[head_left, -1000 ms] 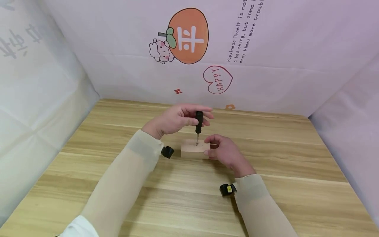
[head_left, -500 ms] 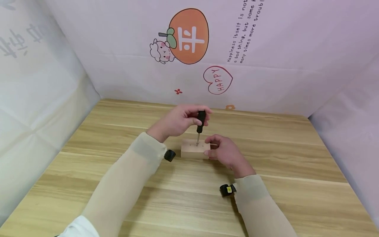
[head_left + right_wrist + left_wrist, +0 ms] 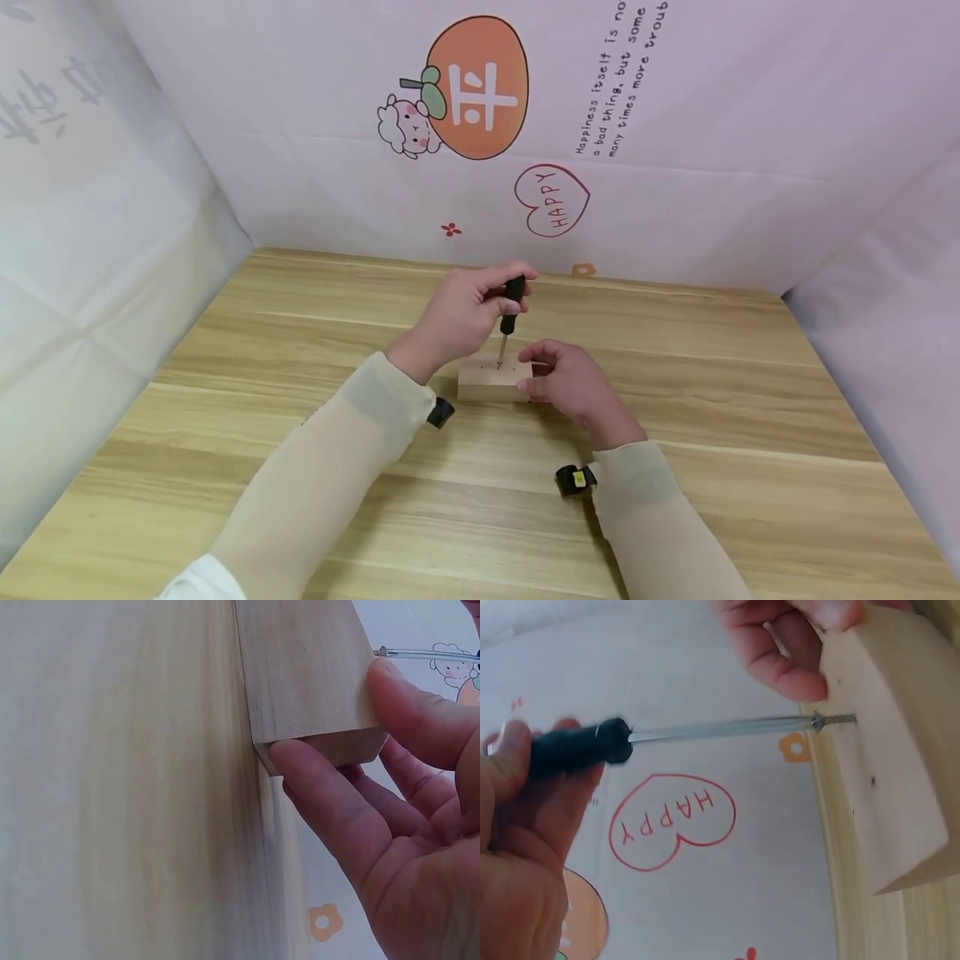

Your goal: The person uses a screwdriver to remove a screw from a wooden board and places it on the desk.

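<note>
Gripping driver (image 3: 507, 323) in curled fingers of left hand (image 3: 453, 315), pinching end of block (image 3: 491, 389) on table (image 3: 465, 517) between thumb and bent fingers of right hand (image 3: 573, 385), with screw (image 3: 838, 719) under driver tip started, thread exposed, not yet flush.

We see a black screwdriver handle (image 3: 577, 748), a pale tan block (image 3: 491, 390), cream sleeves (image 3: 337, 467), a stripy yellow-brown table (image 3: 712, 383), and an orange fruit (image 3: 478, 87) and red heart (image 3: 552, 201) on pinkish-white cloth (image 3: 315, 167).

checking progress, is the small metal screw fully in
Not fully: the screw stands out from the pale rectangular wooden block, head and thread showing; its tip is hidden.
</note>
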Demonstrator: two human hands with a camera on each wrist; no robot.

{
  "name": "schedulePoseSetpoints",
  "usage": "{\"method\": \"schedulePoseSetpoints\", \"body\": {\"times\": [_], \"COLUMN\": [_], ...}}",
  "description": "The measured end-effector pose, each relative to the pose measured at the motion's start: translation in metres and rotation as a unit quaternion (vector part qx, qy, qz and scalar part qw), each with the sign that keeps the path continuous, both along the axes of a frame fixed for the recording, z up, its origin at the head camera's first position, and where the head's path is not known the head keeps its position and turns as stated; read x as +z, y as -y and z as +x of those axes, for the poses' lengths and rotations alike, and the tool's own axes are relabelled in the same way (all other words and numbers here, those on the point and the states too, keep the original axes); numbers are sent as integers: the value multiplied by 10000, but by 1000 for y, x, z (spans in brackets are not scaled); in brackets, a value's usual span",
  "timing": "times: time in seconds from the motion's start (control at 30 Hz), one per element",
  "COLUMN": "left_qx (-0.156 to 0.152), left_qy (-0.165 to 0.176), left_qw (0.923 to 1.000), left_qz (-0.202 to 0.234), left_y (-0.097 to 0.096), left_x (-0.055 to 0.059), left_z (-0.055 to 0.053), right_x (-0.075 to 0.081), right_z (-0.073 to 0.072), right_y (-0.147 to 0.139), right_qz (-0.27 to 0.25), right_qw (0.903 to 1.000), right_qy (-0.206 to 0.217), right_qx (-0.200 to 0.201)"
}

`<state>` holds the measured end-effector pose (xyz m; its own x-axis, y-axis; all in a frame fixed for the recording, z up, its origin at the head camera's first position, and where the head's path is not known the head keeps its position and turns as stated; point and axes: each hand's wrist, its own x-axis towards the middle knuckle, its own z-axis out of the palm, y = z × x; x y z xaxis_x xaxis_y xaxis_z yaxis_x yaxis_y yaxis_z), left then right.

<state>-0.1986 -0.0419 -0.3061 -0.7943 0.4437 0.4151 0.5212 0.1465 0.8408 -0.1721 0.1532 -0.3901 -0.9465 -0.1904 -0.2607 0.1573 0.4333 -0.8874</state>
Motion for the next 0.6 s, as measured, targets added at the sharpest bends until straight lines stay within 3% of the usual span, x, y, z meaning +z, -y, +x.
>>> {"method": "schedulePoseSetpoints", "body": {"times": [0.13,0.27,0.33,0.4,0.47,0.53,0.6], "left_qx": [667,1352,1380,1058,371,-414,-1132], "left_qy": [-385,-974,-885,-453,88,678,1048], "left_qw": [9970,9852,9853,9926,9990,9968,9874], "left_qz": [-113,-402,-475,-398,-214,49,344], "left_y": [-8,-16,-16,-12,-4,4,10], "left_x": [-1,-5,-4,-4,-3,-2,-4], "left_z": [10,19,21,19,13,6,-2], "right_x": [-2,-1,-1,0,1,2,2], "right_z": [0,1,1,2,2,2,2], "right_y": [0,0,1,1,2,2,2], "right_qz": [-68,-124,-127,-116,-83,-48,-27], "right_qw": [10000,9999,9999,9999,9999,10000,10000], "right_qy": [9,29,32,47,65,80,77], "right_qx": [-6,-44,-45,-31,-15,-10,6]}}
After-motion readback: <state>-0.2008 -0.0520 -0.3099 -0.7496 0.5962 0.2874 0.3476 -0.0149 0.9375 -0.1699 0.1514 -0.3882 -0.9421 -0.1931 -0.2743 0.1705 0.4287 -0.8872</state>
